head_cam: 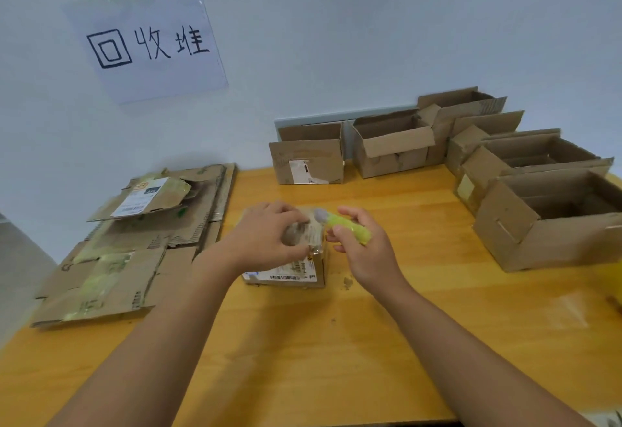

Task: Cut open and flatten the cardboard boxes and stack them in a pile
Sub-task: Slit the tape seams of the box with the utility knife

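A small taped cardboard box (296, 270) with a shipping label stands in the middle of the wooden table (336, 342). My left hand (266, 235) holds its top, fingers curled over the taped surface. My right hand (363, 245) grips a yellow-green cutter (346, 226), its grey tip at the box's top right edge. A pile of flattened boxes (134, 245) lies at the left. Several open boxes (390, 147) stand at the back and right.
A handwritten paper sign (148, 43) hangs on the wall above the pile. A large open box (552, 221) sits close on the right. A clear piece of tape or plastic (568, 312) lies on the table at the right, near the edge.
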The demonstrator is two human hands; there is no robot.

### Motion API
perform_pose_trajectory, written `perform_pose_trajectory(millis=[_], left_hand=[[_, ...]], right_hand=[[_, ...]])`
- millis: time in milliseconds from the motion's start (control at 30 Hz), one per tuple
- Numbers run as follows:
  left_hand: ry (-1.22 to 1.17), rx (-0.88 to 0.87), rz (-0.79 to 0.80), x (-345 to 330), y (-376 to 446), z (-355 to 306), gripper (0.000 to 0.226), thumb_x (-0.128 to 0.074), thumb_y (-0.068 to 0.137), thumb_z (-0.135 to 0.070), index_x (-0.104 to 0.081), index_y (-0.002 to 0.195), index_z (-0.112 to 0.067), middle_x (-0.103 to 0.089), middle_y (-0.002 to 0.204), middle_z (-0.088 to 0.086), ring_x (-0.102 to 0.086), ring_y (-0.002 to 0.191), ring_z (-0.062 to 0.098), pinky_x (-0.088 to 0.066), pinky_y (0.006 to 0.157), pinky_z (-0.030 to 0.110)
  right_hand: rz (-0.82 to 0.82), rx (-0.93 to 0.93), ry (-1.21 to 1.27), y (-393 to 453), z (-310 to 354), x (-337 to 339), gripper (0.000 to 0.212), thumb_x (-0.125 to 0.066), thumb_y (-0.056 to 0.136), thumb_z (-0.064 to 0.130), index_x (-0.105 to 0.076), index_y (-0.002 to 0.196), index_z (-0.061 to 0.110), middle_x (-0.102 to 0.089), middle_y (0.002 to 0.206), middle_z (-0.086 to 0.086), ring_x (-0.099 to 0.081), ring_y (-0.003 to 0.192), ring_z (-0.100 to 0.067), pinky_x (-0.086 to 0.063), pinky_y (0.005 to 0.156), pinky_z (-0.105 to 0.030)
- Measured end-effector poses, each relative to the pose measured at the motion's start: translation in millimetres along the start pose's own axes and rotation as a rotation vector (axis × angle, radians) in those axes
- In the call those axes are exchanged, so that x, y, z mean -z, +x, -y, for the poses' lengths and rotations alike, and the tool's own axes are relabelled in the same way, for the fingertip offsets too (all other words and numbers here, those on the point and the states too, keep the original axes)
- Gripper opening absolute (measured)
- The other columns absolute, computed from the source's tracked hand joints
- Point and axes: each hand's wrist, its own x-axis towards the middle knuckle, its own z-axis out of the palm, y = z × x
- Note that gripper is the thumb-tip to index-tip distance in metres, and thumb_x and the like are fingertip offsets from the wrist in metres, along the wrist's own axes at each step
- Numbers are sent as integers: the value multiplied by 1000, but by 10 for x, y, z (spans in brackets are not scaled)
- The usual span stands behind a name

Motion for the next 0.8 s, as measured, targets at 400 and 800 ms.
perform_pose_trajectory(millis=[400,800], left_hand=[[-238,-23,-133,-188,15,54,61,-56,72,-61,-50,122,-26,-47,115,-11,-43,101,7,-36,78,18],[-278,3,-168,-256,40,54,53,-58,71,-53,-51,118,-29,-45,113,-15,-41,100,6,-32,76,15]], right_hand=[[-20,-64,302,22,30,103,19,-50,98,-1,-59,111,9,-69,68,-7,-74,79,-29,-61,69,-33],[10,-27,155,39,25,128,25,-53,94,0,-61,97,23,-71,80,-17,-73,78,-29,-59,69,-37]])
